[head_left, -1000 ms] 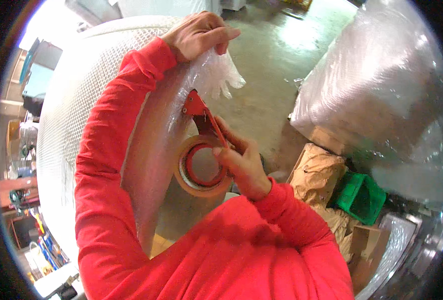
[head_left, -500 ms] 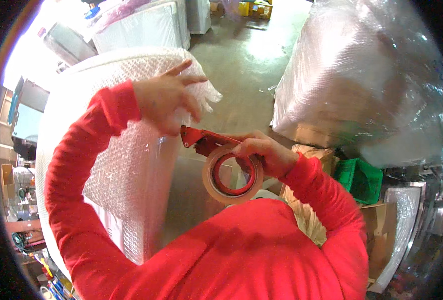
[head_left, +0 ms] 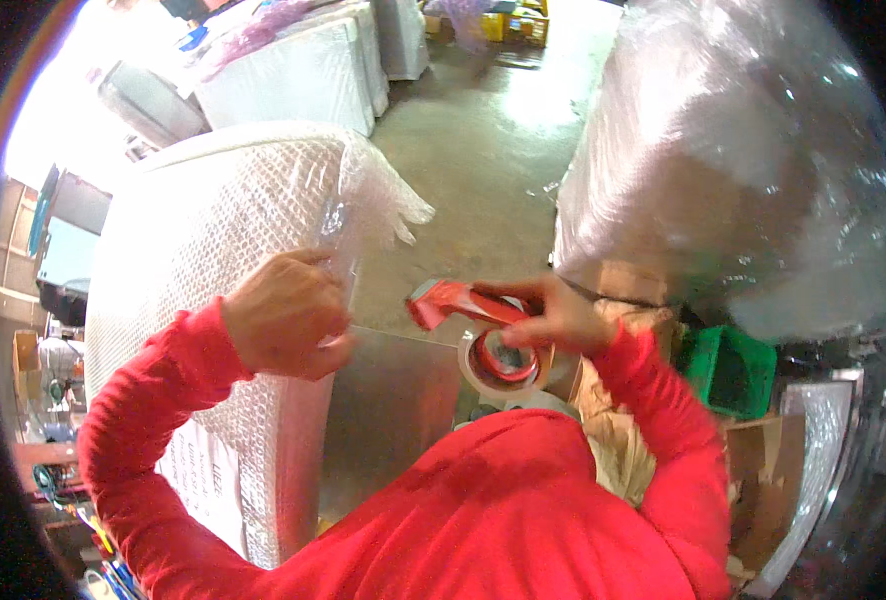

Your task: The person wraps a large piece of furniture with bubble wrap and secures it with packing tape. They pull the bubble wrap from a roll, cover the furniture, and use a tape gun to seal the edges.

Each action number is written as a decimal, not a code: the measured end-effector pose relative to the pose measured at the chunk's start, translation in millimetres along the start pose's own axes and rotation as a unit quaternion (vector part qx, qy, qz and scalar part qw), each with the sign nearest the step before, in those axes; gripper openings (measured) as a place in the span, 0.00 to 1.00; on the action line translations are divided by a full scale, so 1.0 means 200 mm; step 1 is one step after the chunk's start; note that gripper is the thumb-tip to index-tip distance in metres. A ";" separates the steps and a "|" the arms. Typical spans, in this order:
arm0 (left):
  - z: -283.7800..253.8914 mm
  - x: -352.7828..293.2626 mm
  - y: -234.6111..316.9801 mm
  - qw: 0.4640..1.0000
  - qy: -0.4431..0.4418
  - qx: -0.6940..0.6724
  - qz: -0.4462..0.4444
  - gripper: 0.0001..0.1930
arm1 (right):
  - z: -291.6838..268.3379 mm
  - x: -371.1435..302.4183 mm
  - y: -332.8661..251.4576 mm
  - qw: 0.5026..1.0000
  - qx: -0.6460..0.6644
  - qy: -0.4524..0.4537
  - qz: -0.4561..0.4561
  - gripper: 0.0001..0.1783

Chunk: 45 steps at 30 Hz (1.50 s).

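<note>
In my right hand (head_left: 568, 315) is a red tape dispenser (head_left: 458, 302) carrying a roll of tape (head_left: 471, 372); my fingers close around its frame, clear of the wrapped load. To the left stands a tall item swathed in white bubble wrap (head_left: 233, 200). My left hand (head_left: 288, 315) is against its near right edge, fingers bent and thumb apart, with no object visible in it. A strip of clear tape (head_left: 333, 218) shines along the wrap's upper corner. Beyond it a loose flap of bubble wrap (head_left: 388, 190) sticks out to the right.
A big film-wrapped stack (head_left: 683, 170) rises on the right. Below it are a green crate (head_left: 731, 370), brown paper (head_left: 613, 440) and a cardboard piece (head_left: 768, 470). More wrapped panels (head_left: 293, 85) stand at the far left, with grey floor (head_left: 473, 140) between.
My left hand has come down from the wrap's upper corner, its spread fingers now bent. My right hand has moved rightward and slightly down with the tape dispenser, away from the wrapped item.
</note>
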<state>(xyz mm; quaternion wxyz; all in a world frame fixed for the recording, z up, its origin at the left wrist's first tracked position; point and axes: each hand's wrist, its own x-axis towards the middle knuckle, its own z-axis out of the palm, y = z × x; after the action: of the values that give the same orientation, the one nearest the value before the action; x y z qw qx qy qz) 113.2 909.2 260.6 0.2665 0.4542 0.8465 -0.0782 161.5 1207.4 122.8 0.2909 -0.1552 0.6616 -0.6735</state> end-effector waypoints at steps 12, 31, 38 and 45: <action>0.01 0.48 0.10 0.774 0.100 -0.585 -0.220 0.22 | 0.18 -0.06 0.37 0.873 -0.177 0.264 -0.369 0.51; -0.05 1.28 -0.71 0.897 -0.282 0.293 -0.173 0.20 | 0.35 0.67 0.69 0.870 0.482 0.007 -0.104 0.43; -0.37 0.70 -0.28 0.975 0.150 0.110 -0.119 0.15 | 0.49 0.69 0.71 0.850 0.510 -0.007 -0.129 0.46; -0.09 0.48 -0.43 0.970 0.215 0.103 -0.055 0.09 | 0.59 0.57 0.70 0.904 0.401 -0.095 -0.115 0.50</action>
<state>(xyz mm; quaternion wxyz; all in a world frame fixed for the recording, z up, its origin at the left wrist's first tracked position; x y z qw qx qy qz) -5.6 936.4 215.5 0.0256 0.4377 0.8952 -0.0798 168.5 1050.6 -25.4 0.3101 -0.1634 0.2823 -0.8930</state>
